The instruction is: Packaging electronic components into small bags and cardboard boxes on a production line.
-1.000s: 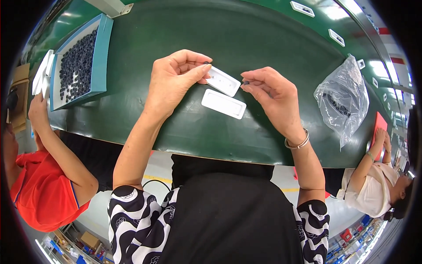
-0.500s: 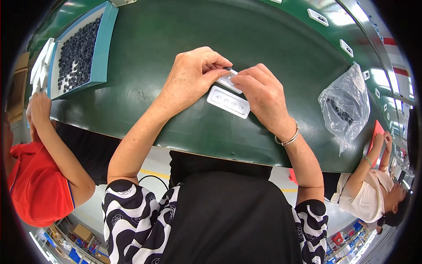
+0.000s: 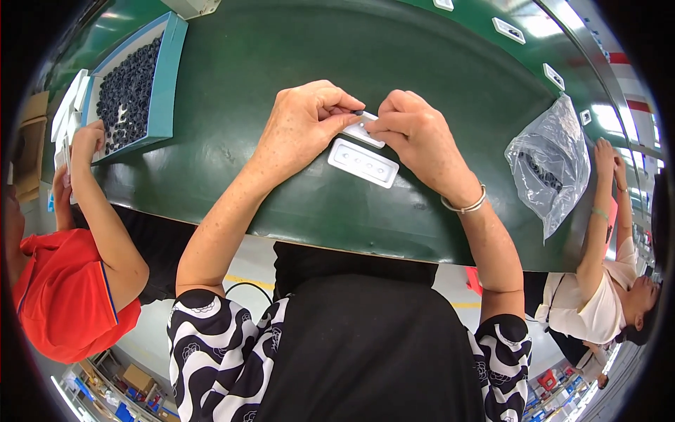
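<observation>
Both hands, left hand (image 3: pixel 302 130) and right hand (image 3: pixel 415 137), pinching white plastic strip (image 3: pixel 362 131) with fingers closed; tiny black cap (image 3: pixel 358 112) might slip, roll across table (image 3: pixel 281 56).

Blue tray (image 3: pixel 167 84) of dark parts, plastic bag (image 3: pixel 552 165)

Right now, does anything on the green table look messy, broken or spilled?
Nothing stands out. The left hand and right hand hold a white strip together, a second white strip lies flat beside them, and the dark bits stay inside the blue tray.
</observation>
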Demonstrator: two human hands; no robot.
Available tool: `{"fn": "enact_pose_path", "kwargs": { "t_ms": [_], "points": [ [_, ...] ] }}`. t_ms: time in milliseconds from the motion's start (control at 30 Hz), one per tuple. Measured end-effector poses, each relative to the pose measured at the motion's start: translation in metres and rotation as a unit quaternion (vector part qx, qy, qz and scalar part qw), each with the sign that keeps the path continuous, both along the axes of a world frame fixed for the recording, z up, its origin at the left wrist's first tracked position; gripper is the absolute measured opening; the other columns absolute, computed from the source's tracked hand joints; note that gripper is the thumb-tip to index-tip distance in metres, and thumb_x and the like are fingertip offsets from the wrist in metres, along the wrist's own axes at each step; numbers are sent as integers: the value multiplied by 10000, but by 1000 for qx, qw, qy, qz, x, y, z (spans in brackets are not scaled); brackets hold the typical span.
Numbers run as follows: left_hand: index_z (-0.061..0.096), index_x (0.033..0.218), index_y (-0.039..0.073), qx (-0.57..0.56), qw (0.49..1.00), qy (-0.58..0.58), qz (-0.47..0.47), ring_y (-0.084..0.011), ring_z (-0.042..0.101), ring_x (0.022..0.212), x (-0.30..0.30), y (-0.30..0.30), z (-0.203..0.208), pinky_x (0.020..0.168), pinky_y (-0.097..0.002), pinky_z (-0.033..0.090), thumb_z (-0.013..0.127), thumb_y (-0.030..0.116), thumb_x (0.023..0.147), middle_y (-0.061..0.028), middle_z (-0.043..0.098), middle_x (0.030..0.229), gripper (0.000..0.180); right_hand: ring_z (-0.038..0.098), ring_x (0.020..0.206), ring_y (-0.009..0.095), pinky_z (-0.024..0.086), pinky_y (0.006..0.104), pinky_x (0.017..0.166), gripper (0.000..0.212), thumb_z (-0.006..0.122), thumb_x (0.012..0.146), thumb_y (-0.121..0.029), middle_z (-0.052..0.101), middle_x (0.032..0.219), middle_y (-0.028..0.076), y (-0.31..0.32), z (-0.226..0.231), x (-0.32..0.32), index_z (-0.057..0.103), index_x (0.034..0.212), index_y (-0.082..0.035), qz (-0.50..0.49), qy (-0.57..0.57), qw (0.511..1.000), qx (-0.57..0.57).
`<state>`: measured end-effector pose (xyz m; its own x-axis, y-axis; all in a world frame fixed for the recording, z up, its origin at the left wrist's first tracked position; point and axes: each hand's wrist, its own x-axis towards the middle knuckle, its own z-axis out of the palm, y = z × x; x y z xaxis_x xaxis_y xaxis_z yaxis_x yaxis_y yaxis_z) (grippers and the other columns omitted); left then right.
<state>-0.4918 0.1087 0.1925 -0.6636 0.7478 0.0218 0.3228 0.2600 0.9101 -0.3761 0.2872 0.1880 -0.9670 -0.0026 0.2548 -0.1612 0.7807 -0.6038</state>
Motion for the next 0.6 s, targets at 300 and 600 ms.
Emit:
{"fn": "enact_pose_path", "kwargs": {
  "t_ms": [300, 600],
  "points": [
    [753, 947, -3, -43, 990, 113, -73, -246, 701, 772, -5, 2, 10, 700, -332, 552, 720, 20, 833, -101, 696, 871, 121, 555, 710, 131, 469, 273, 680, 169, 774, 824, -82, 554, 809, 28, -7, 0, 3, 693, 959, -21, -122, -55, 981, -139],
    [770, 901, 27, -80, 960, 215, -161, -272, 669, 769, -9, 10, 16, 702, -368, 540, 713, 38, 809, -89, 659, 835, 109, 554, 694, 183, 450, 332, 687, 174, 779, 820, -168, 559, 798, 39, -7, -7, 0, 668, 866, -42, -116, -51, 991, -42]
  ]
}}
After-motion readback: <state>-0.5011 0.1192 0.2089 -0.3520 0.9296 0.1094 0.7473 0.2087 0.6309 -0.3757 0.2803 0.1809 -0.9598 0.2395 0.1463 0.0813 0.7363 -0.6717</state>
